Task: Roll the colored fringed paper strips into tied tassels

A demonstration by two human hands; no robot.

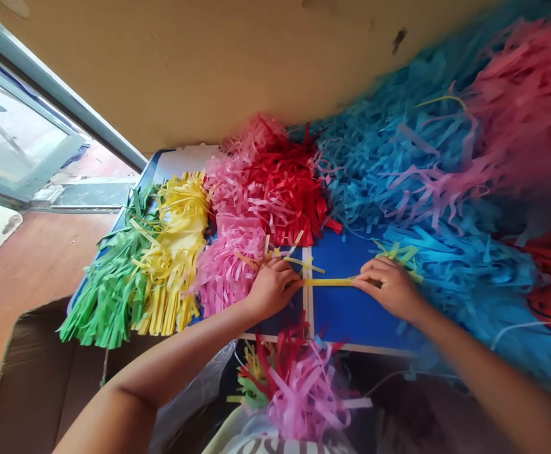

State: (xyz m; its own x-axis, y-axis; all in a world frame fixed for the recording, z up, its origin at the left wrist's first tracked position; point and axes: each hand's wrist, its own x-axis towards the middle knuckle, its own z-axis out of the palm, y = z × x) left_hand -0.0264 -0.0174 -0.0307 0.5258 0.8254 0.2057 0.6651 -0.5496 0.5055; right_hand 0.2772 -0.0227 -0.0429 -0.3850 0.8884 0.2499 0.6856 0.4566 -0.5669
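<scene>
My left hand [272, 287] and my right hand [389, 287] each pinch an end of a thin yellow paper strip [328, 282], stretched flat across the blue board [351, 309]. The strip crosses the white seam between two blue panels. Loose yellow strips [299, 260] lie just above my left hand, and more yellow-green ones [401, 253] lie above my right. Pink paper fringe [228, 265] touches my left hand's far side. Blue fringe [450, 252] lies beside my right hand.
Bundles of cut paper fringe cover the board: green [110, 284], yellow [176, 252], red [285, 189], blue and pink [526, 107] at the right. A bag of mixed strips [299, 391] sits below the board. A cardboard box [24, 378] stands at the lower left.
</scene>
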